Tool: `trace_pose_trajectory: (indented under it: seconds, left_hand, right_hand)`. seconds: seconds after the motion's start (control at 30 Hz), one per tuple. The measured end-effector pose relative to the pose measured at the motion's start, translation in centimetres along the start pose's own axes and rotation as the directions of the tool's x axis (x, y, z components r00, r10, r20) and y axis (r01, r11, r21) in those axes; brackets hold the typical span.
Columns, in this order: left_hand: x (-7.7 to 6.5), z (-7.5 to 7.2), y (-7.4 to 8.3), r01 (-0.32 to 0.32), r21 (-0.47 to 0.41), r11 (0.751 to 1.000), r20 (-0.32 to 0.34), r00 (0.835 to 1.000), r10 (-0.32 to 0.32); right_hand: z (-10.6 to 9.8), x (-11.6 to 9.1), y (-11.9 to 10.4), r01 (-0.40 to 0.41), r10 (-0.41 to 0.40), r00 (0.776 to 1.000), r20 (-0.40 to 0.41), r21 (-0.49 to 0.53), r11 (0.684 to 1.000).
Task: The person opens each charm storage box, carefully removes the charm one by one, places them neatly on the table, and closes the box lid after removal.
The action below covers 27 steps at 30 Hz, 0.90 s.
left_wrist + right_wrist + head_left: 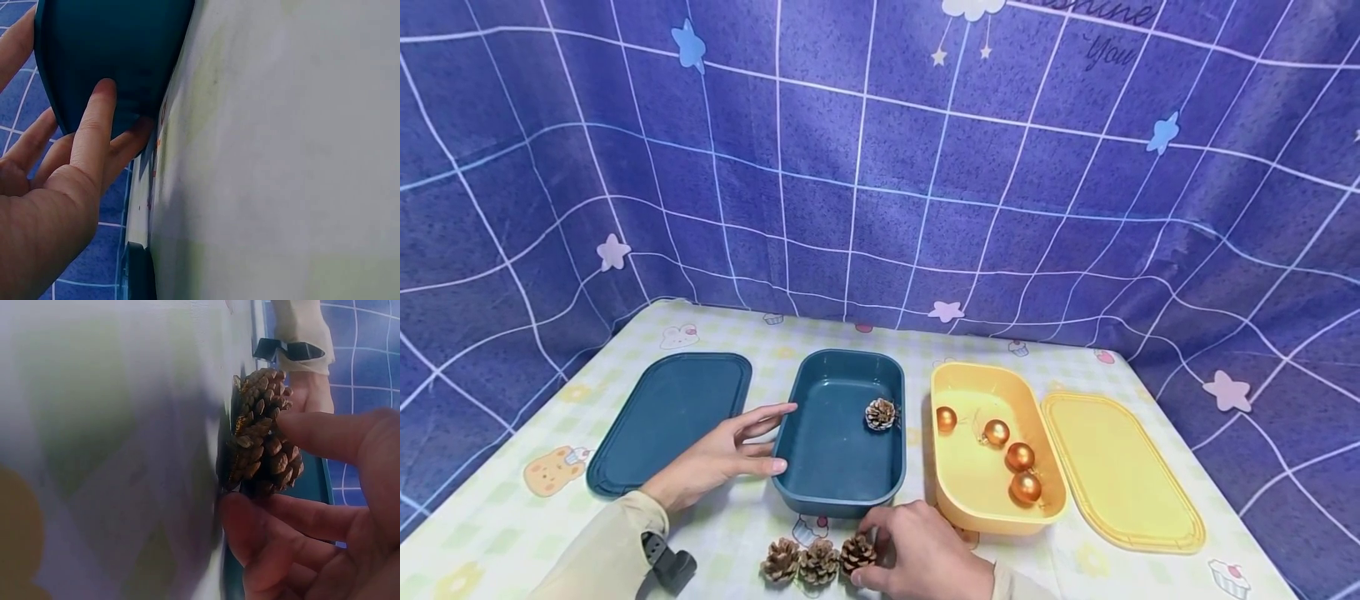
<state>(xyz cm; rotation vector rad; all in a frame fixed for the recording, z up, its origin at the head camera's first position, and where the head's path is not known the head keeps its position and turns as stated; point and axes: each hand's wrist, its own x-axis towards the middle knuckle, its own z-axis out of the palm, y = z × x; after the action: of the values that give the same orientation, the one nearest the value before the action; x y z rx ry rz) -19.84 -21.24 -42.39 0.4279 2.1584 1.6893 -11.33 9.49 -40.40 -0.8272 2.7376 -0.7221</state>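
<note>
My left hand (726, 454) rests against the left side of a dark teal plastic box (842, 502), its thumb and fingers fairly straight on the wall, as the left wrist view also shows. Inside that box, by its right wall, lies one pine cone (880, 414). In front of the box, several pine cones (818, 562) sit in a row on the tablecloth. The rightmost pine cone (857, 553) is between the thumb and fingers of my right hand (928, 550), which pinches it low at the table. In the right wrist view the thumb touches this cone (275, 456).
A yellow box (992, 518) holding several copper-coloured balls (1020, 456) stands right of the teal one. Its yellow lid (1127, 475) lies farther right. A teal lid (670, 417) lies at the left, under my left forearm's side. A blue gridded curtain (880, 167) hangs behind the table.
</note>
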Motion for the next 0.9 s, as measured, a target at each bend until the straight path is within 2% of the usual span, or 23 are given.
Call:
trace_pose_trajectory:
  seconds: [0.2, 0.53, 0.67, 0.83, 0.9]
  left_hand:
    - [0.0, 0.0, -0.1, -0.006, -0.002, 1.0, 0.006, 1.0, 0.006]
    - [0.1, -0.1, 0.0, -0.007, 0.005, 1.0, 0.013, 1.0, 0.007]
    - [0.1, -0.1, 0.0, -0.005, 0.005, 1.0, 0.01, 1.0, 0.005]
    - [0.0, -0.1, 0.1, -0.001, 0.006, 1.0, 0.006, 1.0, 0.001]
    - [-0.1, 0.0, 0.1, 0.001, 0.007, 1.0, 0.005, 1.0, -0.001]
  right_hand:
    - [0.0, -0.1, 0.1, 0.007, -0.007, 1.0, 0.018, -0.009, 1.0]
    - [-0.4, -0.3, 0.3, -0.029, 0.028, 0.997, 0.078, 0.009, 1.0]
    - [-0.8, -0.6, 0.0, -0.011, 0.012, 0.998, 0.058, -0.012, 1.0]
    - [-1.5, -1.1, -0.3, 0.047, -0.048, 0.999, -0.01, -0.093, 0.995]
    - [-1.9, -1.2, -0.5, 0.049, -0.051, 0.999, -0.013, -0.109, 0.993]
